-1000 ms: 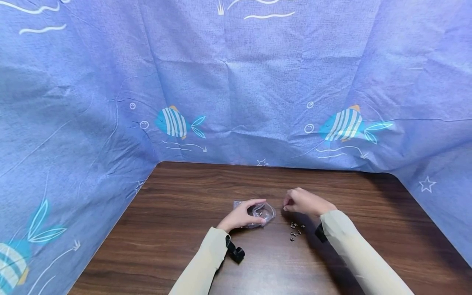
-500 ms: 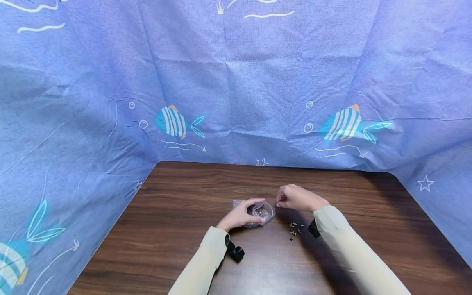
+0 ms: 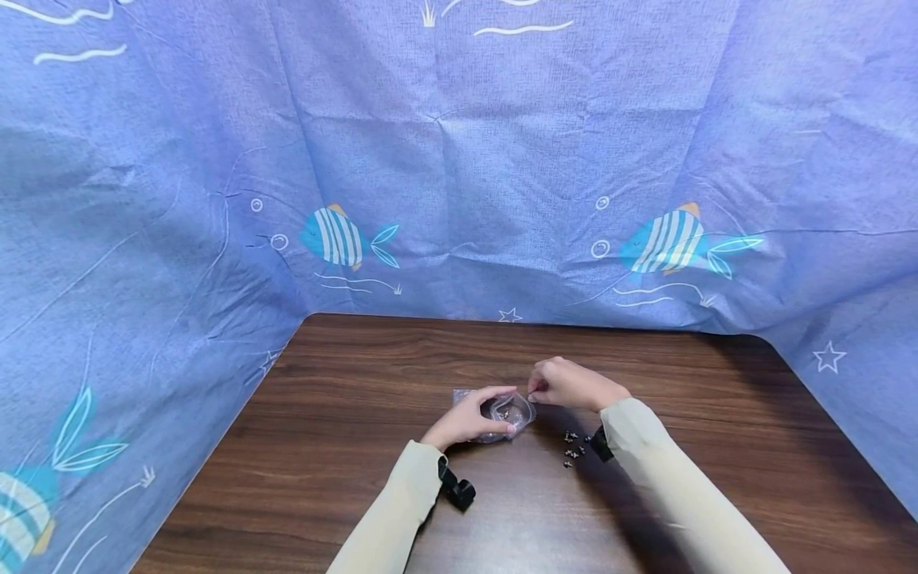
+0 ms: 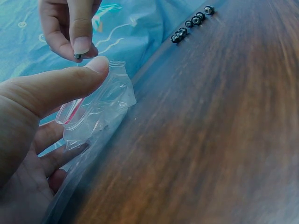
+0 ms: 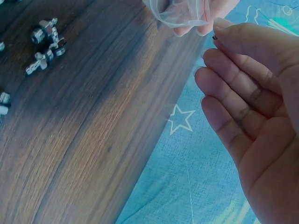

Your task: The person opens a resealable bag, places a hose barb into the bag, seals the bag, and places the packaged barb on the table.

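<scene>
My left hand (image 3: pixel 466 420) holds a clear plastic zip bag (image 4: pixel 105 105) low over the table, thumb on one side and fingers on the other. The bag's mouth, edged with a red line, gapes toward the right. Some small shiny bits show inside it in the head view. Beside the mouth, my right hand (image 3: pixel 574 384) pinches a tiny dark metal piece (image 4: pixel 77 56), like a small screw, between thumb and index finger. Its other fingers are loosely bent. Most of the pinched piece is hidden by the fingertips.
Several small screw-like metal pieces (image 5: pixel 46 46), silver and black, lie in a loose cluster on the brown wooden table (image 3: pixel 358 446), to the right of the bag. A blue fish-patterned cloth (image 3: pixel 459 159) hangs behind the table and along its sides.
My right hand has moved left with the small metal piece, from above the loose pieces to the bag's mouth. The left hand and bag have stayed almost still.
</scene>
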`<act>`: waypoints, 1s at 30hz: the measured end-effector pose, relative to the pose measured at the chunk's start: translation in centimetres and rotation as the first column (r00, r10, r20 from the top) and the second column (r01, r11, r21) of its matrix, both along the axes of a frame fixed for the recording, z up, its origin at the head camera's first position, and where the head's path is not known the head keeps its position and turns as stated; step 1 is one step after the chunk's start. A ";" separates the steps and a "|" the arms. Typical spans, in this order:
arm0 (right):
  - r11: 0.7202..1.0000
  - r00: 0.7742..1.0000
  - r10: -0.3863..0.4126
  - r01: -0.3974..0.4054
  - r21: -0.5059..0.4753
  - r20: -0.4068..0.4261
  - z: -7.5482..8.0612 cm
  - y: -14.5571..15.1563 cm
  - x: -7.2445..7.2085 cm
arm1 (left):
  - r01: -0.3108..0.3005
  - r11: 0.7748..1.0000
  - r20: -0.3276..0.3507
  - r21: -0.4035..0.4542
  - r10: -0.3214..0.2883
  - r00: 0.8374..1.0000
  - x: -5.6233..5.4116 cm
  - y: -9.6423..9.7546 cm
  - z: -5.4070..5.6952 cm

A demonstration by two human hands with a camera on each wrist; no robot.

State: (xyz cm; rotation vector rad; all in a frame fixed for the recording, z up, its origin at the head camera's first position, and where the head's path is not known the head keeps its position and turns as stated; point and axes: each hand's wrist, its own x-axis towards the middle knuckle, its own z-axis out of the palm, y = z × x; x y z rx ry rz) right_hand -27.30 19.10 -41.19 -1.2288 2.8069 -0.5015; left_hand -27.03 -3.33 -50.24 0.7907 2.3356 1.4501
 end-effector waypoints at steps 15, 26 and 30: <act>0.999 0.999 0.029 -0.030 -0.022 -0.015 -0.8 -0.4 -0.3 | -0.007 1.000 0.006 -0.011 0.007 1.000 0.1 0.0 0.1; 1.000 1.000 0.015 -0.015 -0.012 -0.016 -1.0 -0.5 -0.1 | -0.004 1.000 0.008 -0.007 0.004 1.000 0.1 0.1 0.1; 1.000 1.000 0.016 -0.016 -0.013 -0.013 -1.0 -0.4 -0.2 | -0.001 1.000 0.012 0.003 0.001 1.000 0.0 0.0 0.1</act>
